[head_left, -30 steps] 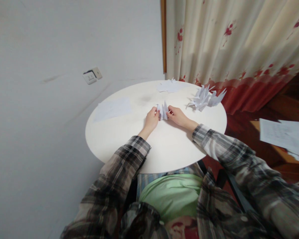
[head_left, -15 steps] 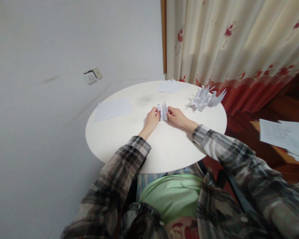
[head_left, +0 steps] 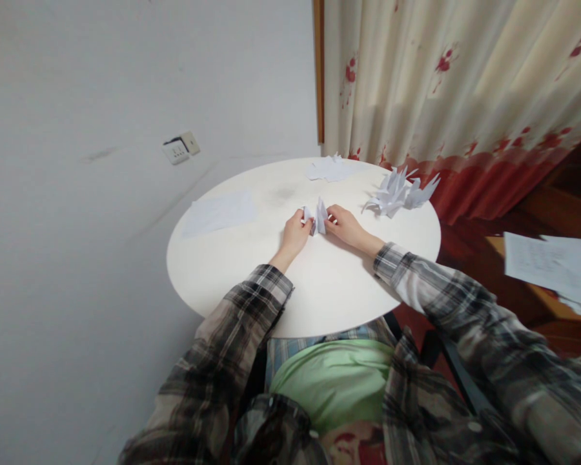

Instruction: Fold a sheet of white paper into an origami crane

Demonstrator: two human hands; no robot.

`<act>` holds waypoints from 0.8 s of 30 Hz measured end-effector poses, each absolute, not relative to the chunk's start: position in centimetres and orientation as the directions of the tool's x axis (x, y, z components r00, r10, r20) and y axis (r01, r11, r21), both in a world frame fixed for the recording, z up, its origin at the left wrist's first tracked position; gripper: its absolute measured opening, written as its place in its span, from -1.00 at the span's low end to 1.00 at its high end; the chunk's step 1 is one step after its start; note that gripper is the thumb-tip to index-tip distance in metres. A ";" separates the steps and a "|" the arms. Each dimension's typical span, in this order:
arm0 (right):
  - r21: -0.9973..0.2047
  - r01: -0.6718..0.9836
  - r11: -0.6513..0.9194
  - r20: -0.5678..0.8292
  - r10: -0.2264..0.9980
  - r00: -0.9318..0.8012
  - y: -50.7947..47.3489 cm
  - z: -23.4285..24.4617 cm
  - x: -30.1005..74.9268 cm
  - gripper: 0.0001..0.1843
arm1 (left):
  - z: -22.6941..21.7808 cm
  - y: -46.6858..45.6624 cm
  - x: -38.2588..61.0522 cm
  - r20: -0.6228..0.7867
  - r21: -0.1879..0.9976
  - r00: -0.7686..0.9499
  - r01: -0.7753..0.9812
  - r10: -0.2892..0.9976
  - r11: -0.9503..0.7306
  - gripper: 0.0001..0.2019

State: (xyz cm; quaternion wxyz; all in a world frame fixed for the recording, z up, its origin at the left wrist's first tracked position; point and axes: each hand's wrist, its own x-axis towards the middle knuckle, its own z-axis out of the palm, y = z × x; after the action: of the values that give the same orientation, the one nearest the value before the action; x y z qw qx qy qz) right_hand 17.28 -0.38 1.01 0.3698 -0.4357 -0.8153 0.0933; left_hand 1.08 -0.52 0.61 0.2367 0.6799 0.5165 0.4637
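While the left hand (head_left: 295,235) and right hand (head_left: 346,227) pinch folded paper (head_left: 321,218), it seems light, easily crushed, best held by its edges.

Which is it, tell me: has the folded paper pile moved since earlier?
No: judged against the white table, the folded paper pile stays put.

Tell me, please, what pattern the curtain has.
The curtain is cream with a red floral print and red bottom, shown best in the head view.
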 end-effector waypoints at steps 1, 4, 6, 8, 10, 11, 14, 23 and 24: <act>-0.484 0.641 0.596 0.518 0.785 -0.339 -0.4 1.1 17.3 -0.90 | 0.6 -0.5 1.1 0.376 0.804 0.022 0.490 0.926 -0.338 -0.94; -0.503 0.654 0.566 0.507 0.806 -0.308 -0.5 1.1 17.2 -0.92 | 0.5 -0.5 1.0 0.351 0.817 -0.022 0.497 0.936 -0.294 -0.94; -0.514 0.661 0.547 0.503 0.816 -0.284 -0.5 1.1 17.1 -0.93 | 0.4 -0.3 1.0 0.343 0.829 -0.052 0.487 0.938 -0.276 -0.94; -0.531 0.654 0.539 0.505 0.821 -0.266 -0.5 1.1 17.1 -0.92 | 0.3 -0.1 1.0 0.332 0.850 -0.082 0.459 0.940 -0.260 -0.92; -0.560 0.635 0.532 0.503 0.828 -0.250 -0.4 1.1 17.1 -0.91 | 0.3 -0.1 1.1 0.315 0.878 -0.116 0.413 0.942 -0.243 -0.91; -0.578 0.622 0.529 0.500 0.831 -0.242 -0.4 1.2 17.1 -0.91 | 0.4 -0.1 1.1 0.302 0.894 -0.132 0.384 0.944 -0.232 -0.91; -0.634 0.564 0.529 0.500 0.837 -0.223 -0.3 1.2 17.0 -0.91 | 0.8 -0.2 1.3 0.246 0.939 -0.163 0.283 0.955 -0.194 -0.89; -0.650 0.528 0.547 0.519 0.826 -0.218 -0.5 1.3 17.0 -0.94 | 1.1 -0.6 1.4 0.266 0.940 -0.138 0.255 0.954 -0.225 -0.89; -0.642 0.536 0.549 0.520 0.825 -0.221 -0.6 1.3 17.0 -0.94 | 1.1 -0.6 1.4 0.273 0.937 -0.132 0.262 0.953 -0.232 -0.89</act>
State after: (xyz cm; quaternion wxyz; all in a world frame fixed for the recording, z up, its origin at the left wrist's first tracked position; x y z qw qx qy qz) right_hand 16.96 -0.57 1.32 0.4372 -0.4454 -0.7637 0.1652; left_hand 1.40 -0.58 1.07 0.3227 0.5742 0.5290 0.5351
